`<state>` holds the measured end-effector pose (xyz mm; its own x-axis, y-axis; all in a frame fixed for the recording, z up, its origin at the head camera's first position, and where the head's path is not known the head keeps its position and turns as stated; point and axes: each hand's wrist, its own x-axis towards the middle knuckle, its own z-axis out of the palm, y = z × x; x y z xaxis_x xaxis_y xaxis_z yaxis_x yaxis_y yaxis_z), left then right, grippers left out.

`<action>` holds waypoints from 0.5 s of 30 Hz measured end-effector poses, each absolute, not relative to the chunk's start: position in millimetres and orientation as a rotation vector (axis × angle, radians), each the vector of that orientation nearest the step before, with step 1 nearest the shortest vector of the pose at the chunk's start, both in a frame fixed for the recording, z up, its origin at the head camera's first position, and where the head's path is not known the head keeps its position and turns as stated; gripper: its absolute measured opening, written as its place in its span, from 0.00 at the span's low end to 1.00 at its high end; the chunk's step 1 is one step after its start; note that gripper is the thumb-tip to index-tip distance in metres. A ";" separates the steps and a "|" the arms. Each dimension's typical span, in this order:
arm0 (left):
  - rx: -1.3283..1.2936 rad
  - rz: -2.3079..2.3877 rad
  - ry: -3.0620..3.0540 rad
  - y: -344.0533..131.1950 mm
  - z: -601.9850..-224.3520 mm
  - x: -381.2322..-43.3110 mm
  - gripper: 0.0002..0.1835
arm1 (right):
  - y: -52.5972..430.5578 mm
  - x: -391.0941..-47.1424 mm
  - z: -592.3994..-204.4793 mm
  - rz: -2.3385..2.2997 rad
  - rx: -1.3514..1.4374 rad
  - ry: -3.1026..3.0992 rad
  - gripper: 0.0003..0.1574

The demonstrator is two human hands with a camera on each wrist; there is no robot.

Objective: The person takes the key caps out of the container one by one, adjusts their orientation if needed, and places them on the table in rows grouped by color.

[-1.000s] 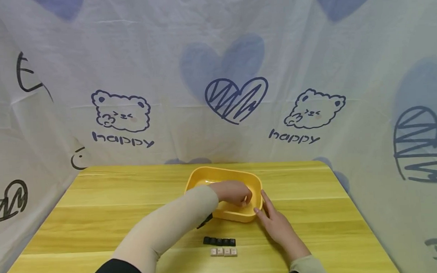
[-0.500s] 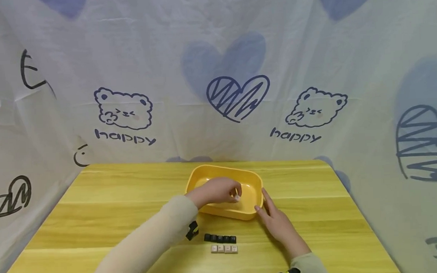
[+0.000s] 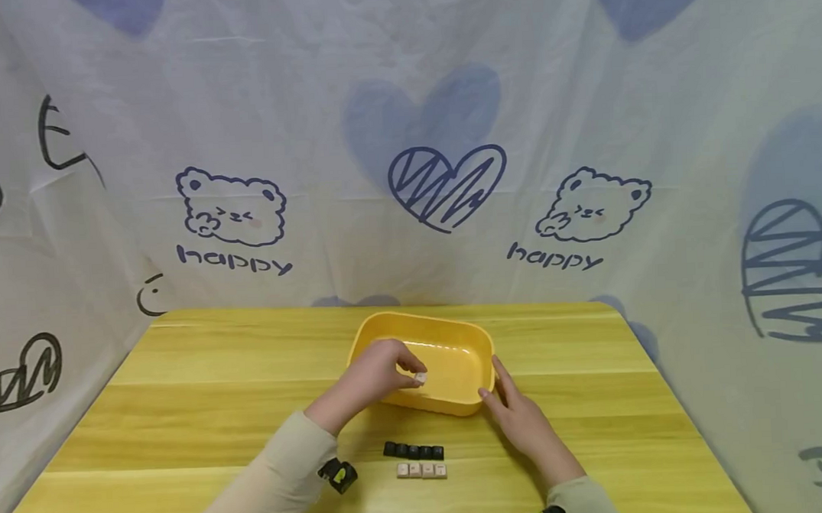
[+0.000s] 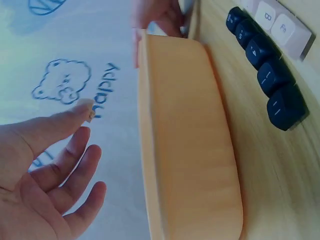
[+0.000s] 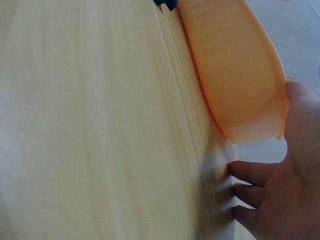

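Note:
My left hand (image 3: 381, 369) pinches a small white keycap (image 3: 420, 378) between thumb and fingertips, over the left part of a yellow plastic bin (image 3: 431, 402). In the left wrist view the other fingers (image 4: 85, 162) of this hand spread loosely below the pinch, and the keycap (image 4: 91, 115) peeks out at the thumb tip. My right hand (image 3: 525, 424) touches the bin's right end with straight fingers and thumb. The right wrist view has the thumb at the rim (image 5: 286, 95) and three fingers (image 5: 250, 172) extended beside the end wall.
In front of the bin lie a row of several black keycaps (image 3: 413, 451) and, nearer, a row of several white keycaps (image 3: 422, 470). All stand on a wood-grain table (image 3: 239, 432). A printed white cloth (image 3: 341, 236) hangs behind and at both sides.
My left hand has drawn back leftward from the bin's right interior, and the white keycap now shows in its fingertips. My right hand stays at the bin's right end.

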<state>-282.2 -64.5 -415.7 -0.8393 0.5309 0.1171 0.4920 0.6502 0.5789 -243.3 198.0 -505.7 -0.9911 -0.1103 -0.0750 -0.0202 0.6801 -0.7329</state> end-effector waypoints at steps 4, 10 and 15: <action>0.751 1.071 2.809 -74.9 -415.0 -268.9 0.08 | 197.1 -243.0 -507.8 -1.205 -0.110 2.782 0.45; 0.660 1.180 2.822 -84.1 -429.4 -250.3 0.07 | 197.1 -243.0 -510.2 -1.195 -0.109 2.790 0.45; 0.632 1.160 2.837 -91.4 -439.0 -238.8 0.06 | 197.5 -243.4 -508.8 -1.198 -0.114 2.787 0.45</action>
